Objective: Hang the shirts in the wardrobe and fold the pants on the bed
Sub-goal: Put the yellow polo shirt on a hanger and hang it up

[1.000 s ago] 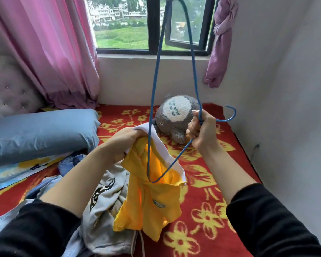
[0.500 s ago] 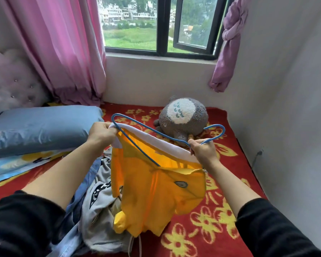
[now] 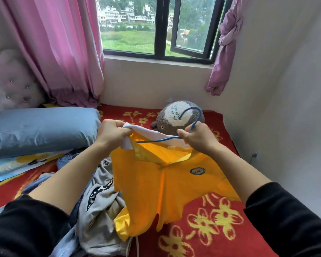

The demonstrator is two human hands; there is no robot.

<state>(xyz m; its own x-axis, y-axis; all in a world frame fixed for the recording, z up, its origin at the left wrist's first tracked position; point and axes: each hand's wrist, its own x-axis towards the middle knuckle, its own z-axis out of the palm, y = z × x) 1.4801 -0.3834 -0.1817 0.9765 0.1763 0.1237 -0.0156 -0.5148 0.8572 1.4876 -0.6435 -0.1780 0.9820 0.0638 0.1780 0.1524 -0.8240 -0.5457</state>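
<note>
Yellow shirt: held up over the red flowered bed, near the middle of the scene. Its lower edge sags onto the bed and onto a heap of grey clothes at near left.
Left hand: my fingers are curled tight round the white collar at the left end of the neck opening.
Right hand: closed round the blue wire hanger just below its hook. I cannot tell whether it also pinches the collar.
Hanger: one wire runs left to right between my hands inside the neck opening. The hook rises at far right, in front of a grey plush toy.
Direction: the collar is far and high, the hem near and low, so the long axis runs from far to near. The shoulder line runs left to right, and the chest badge faces me.
Risk, slipping: I judge that the left shoulder may not be seated on the wire. If I let go of the collar, that side could slide off.
Risk, snagging: the hem drags on the grey heap, so lifting quickly could pull those clothes along.
Risk, stretching: pulling my hands further apart could strain the neck opening.
</note>
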